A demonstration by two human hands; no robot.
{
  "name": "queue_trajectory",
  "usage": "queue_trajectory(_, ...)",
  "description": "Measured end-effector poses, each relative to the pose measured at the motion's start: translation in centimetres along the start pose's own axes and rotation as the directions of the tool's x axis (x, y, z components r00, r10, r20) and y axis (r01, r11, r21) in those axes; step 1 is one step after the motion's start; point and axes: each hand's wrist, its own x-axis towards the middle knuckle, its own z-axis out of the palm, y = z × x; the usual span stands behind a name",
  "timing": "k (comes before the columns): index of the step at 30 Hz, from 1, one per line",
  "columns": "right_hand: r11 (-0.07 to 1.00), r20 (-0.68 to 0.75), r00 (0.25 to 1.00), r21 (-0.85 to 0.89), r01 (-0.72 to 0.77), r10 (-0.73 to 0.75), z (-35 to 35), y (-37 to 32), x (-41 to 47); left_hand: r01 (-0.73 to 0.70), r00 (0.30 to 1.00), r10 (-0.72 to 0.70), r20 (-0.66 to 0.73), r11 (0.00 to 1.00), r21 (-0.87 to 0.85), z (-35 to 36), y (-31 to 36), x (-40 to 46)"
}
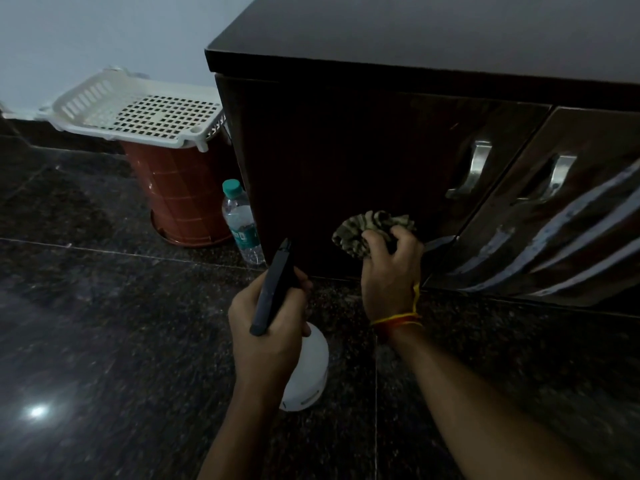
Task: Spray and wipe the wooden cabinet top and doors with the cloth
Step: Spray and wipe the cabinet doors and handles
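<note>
A dark wooden cabinet (pixel 346 161) fills the upper right, with a flat top (pixel 433 29) and two doors with metal handles (pixel 471 169). My right hand (pixel 391 271) grips a bunched, striped cloth (pixel 370 230) against the lower part of the left door. My left hand (pixel 266 327) holds a spray bottle with a white body (pixel 308 372) and a dark trigger head (pixel 277 289); its nozzle points up at the cabinet's lower left corner. A red and yellow thread circles my right wrist.
A white perforated basket (pixel 135 109) lies on a brown bin (pixel 180 192) left of the cabinet. A clear water bottle (pixel 240 226) with a green cap stands beside the cabinet's side. The floor (pixel 86 306) is dark polished stone. A pale wall is behind.
</note>
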Motion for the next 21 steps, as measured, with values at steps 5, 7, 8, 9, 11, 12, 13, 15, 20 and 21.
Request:
queue_trajectory(5, 0.996, 0.150, 0.987, -0.070, -0.053, 0.063, 0.9, 0.4, -2.2, -0.003, 1.000, 0.003, -0.003, 1.000, 0.003, -0.3, -0.7, -0.2)
queue_trajectory(7, 0.996, 0.145, 0.986, -0.038, -0.080, 0.085, 0.5, 0.0, -1.8, -0.006, 1.000, 0.006, -0.009, 1.000, -0.001, -0.3, -0.7, -0.1)
queue_trajectory(8, 0.995, 0.126, 0.987, -0.021, -0.094, 0.096, 0.3, -0.2, -1.5, -0.003, 1.000, 0.003, -0.013, 1.000, 0.001, -0.2, -0.7, 0.0)
queue_trajectory(9, 0.994, 0.100, 0.989, -0.001, -0.113, 0.112, 0.3, -0.6, -1.1, 0.000, 1.000, 0.000, -0.013, 1.000, 0.003, -0.2, -0.7, 0.0)
queue_trajectory(11, 0.982, 0.061, 0.982, 0.053, -0.182, 0.179, 0.4, -1.3, -0.8, 0.002, 1.000, -0.001, -0.011, 1.000, 0.012, -0.1, -0.8, 0.0)
queue_trajectory(12, 0.972, 0.049, 0.975, 0.077, -0.222, 0.219, 0.6, -1.6, -0.9, 0.004, 1.000, -0.004, -0.013, 1.000, 0.011, -0.1, -0.8, 0.0)
queue_trajectory(13, 0.961, 0.041, 0.965, 0.096, -0.260, 0.258, 0.8, -1.9, -1.2, 0.006, 1.000, -0.006, -0.015, 1.000, 0.002, -0.2, -0.8, 0.0)
queue_trajectory(15, 0.925, 0.059, 0.937, 0.149, -0.350, 0.345, 1.6, -2.3, -2.0, 0.007, 1.000, -0.007, -0.020, 1.000, -0.003, -0.6, -0.7, 0.0)
queue_trajectory(20, 0.702, 0.141, 0.739, 0.240, -0.671, 0.658, 3.3, -4.2, -2.6, 0.013, 0.999, -0.012, -0.031, 0.999, 0.044, -2.0, -1.1, 0.2)
queue_trajectory(21, 0.635, 0.150, 0.678, 0.252, -0.730, 0.720, 3.7, -4.8, -2.5, 0.016, 0.999, -0.014, -0.037, 0.998, 0.056, -2.3, -1.2, 0.2)
